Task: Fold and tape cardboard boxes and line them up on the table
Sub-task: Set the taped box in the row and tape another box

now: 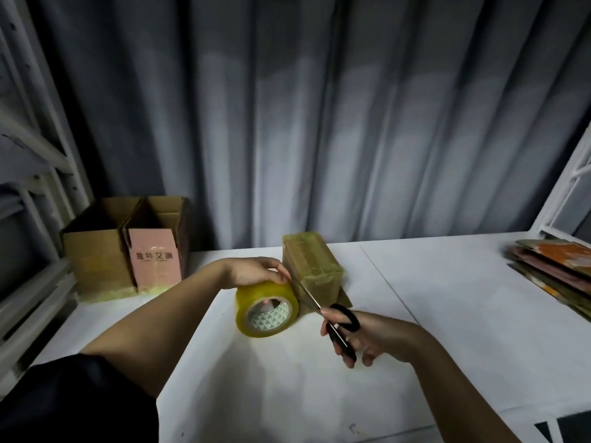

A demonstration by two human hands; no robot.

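Glossy plastic tape roll [267,310], tape-slick cardboard box [315,268], matt table [447,298]

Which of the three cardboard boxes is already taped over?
The small box mid-table, beside the tape roll; glossy tape covers it. The two boxes at the far left stand open on top.

Yellow translucent tape roll [267,308] with white core in green triangle pattern; black-handled scissors [332,318]; brown cardboard box [311,270]; open brown boxes [124,244], one pink-panelled with dark lettering; white table [447,298]; grey curtain [319,107]; orange-and-pink flat stack [553,266].
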